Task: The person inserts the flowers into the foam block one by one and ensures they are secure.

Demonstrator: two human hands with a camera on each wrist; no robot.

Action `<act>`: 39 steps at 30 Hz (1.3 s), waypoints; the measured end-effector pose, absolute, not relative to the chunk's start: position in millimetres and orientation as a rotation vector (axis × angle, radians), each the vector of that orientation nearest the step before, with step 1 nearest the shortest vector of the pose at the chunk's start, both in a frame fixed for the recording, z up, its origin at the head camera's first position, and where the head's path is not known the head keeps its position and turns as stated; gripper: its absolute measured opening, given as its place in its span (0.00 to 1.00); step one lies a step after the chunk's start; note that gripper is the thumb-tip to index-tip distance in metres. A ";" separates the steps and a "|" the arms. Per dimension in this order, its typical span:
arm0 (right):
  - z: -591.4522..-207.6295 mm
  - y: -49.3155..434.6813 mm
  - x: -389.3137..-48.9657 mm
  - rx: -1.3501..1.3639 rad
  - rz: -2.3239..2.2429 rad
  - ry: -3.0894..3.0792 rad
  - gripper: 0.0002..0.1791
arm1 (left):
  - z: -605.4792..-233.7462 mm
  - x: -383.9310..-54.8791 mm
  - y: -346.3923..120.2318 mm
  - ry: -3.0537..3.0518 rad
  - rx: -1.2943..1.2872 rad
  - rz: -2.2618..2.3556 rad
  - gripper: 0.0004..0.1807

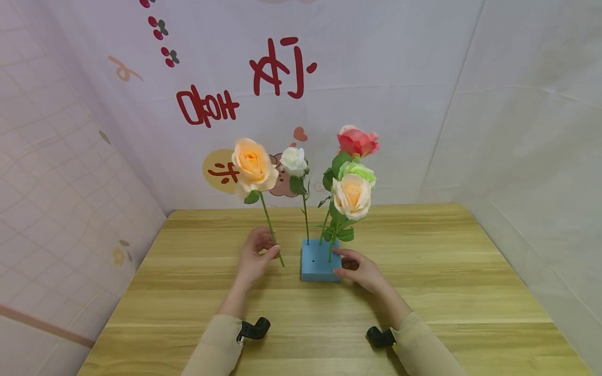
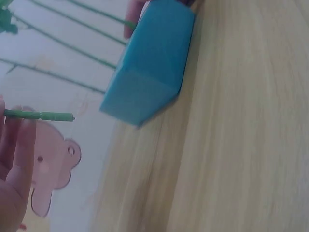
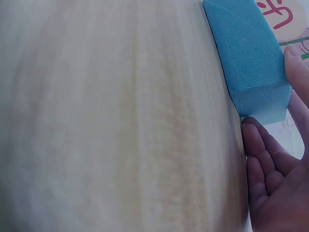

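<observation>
My left hand point(image 1: 256, 256) pinches the green stem point(image 1: 270, 224) of a peach rose point(image 1: 254, 164) between thumb and fingers, left of a blue foam block point(image 1: 321, 269). The stem's bare lower end point(image 2: 58, 116) sticks out past the fingertips, apart from the block. My right hand point(image 1: 361, 269) holds the block at its right end, thumb and forefinger against it; the other fingers curl beside it near the table. Standing in the block are a white rose point(image 1: 293, 162), a coral-red rose point(image 1: 357, 141), a green rose point(image 1: 364, 171) partly hidden, and a cream rose point(image 1: 351, 197).
An open hole point(image 1: 313, 260) shows in the block's top, at the front left. The block sits on a wood-grain table point(image 1: 188, 292). Behind the table hangs a white printed cloth point(image 1: 376, 62). A black wrist camera point(image 1: 255, 329) is on the left sleeve, another point(image 1: 380, 337) on the right.
</observation>
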State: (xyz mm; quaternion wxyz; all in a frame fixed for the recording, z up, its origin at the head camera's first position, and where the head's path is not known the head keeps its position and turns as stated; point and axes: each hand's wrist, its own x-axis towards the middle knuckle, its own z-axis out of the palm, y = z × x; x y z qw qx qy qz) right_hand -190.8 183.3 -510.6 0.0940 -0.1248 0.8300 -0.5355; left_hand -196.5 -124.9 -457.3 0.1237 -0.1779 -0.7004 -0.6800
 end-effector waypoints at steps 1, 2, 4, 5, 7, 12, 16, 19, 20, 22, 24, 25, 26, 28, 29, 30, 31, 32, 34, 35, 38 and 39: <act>-510.8 183.4 -191.0 -0.369 -1.589 2.462 0.33 | -456.7 -196.5 -121.9 -2.053 -0.534 -1.974 0.20; -511.1 183.4 -191.1 -0.367 -1.590 2.462 0.32 | -456.0 -196.3 -118.6 -2.064 -0.547 -1.967 0.20; -511.8 183.0 -191.3 -0.357 -1.593 2.457 0.32 | -454.8 -195.9 -112.2 -2.089 -0.561 -1.971 0.19; -512.0 182.9 -191.3 -0.357 -1.595 2.455 0.32 | -454.3 -195.7 -108.9 -2.104 -0.563 -1.974 0.19; -512.5 182.7 -191.4 -0.350 -1.597 2.452 0.32 | -452.6 -195.0 -102.1 -2.128 -0.562 -1.988 0.19; -512.6 182.7 -191.0 -0.357 -1.593 2.459 0.32 | -434.7 -184.3 -86.3 -2.187 -0.584 -1.979 0.17; -513.1 182.8 -191.3 -0.347 -1.583 2.475 0.32 | -427.2 -177.0 -75.6 -2.228 -0.596 -1.935 0.15; -513.3 182.5 -191.5 -0.341 -1.580 2.482 0.32 | -429.1 -175.8 -69.2 -2.243 -0.599 -1.906 0.14; -513.0 182.3 -191.5 -0.337 -1.578 2.482 0.32 | -429.4 -175.4 -67.2 -2.243 -0.597 -1.895 0.14; -512.5 182.2 -191.4 -0.329 -1.580 2.477 0.32 | -432.1 -176.5 -64.3 -2.232 -0.619 -1.881 0.13; -512.0 182.3 -191.5 -0.320 -1.582 2.477 0.32 | -440.2 -181.2 -61.6 -2.222 -0.642 -1.842 0.14; -511.7 182.2 -191.4 -0.315 -1.585 2.478 0.32 | -443.7 -183.5 -60.6 -2.218 -0.647 -1.831 0.14; -511.6 182.3 -191.2 -0.315 -1.588 2.480 0.32 | -447.0 -186.2 -59.3 -2.217 -0.651 -1.823 0.14; -511.1 182.0 -190.9 -0.317 -1.596 2.484 0.31 | -454.6 -192.3 -57.5 -2.229 -0.650 -1.808 0.15; -511.1 181.6 -190.7 -0.318 -1.598 2.486 0.31 | -455.2 -193.6 -57.0 -2.235 -0.652 -1.801 0.15; -511.1 181.4 -190.5 -0.323 -1.598 2.486 0.32 | -455.4 -194.5 -56.4 -2.240 -0.651 -1.799 0.15; -510.9 181.1 -190.1 -0.326 -1.598 2.486 0.32 | -455.2 -195.6 -55.7 -2.242 -0.657 -1.797 0.15; -510.6 180.8 -189.7 -0.328 -1.597 2.487 0.32 | -455.4 -196.8 -55.0 -2.246 -0.662 -1.789 0.15; -510.3 180.2 -189.2 -0.325 -1.593 2.489 0.32 | -454.9 -198.1 -54.0 -2.250 -0.673 -1.778 0.15; -510.1 180.1 -188.8 -0.332 -1.592 2.487 0.32 | -454.7 -198.7 -53.5 -2.252 -0.676 -1.773 0.15; -510.1 180.7 -188.7 -0.358 -1.595 2.480 0.32 | -455.0 -200.6 -51.4 -2.273 -0.657 -1.748 0.15; -510.2 181.1 -188.7 -0.364 -1.595 2.476 0.32 | -454.8 -200.9 -50.8 -2.281 -0.646 -1.741 0.15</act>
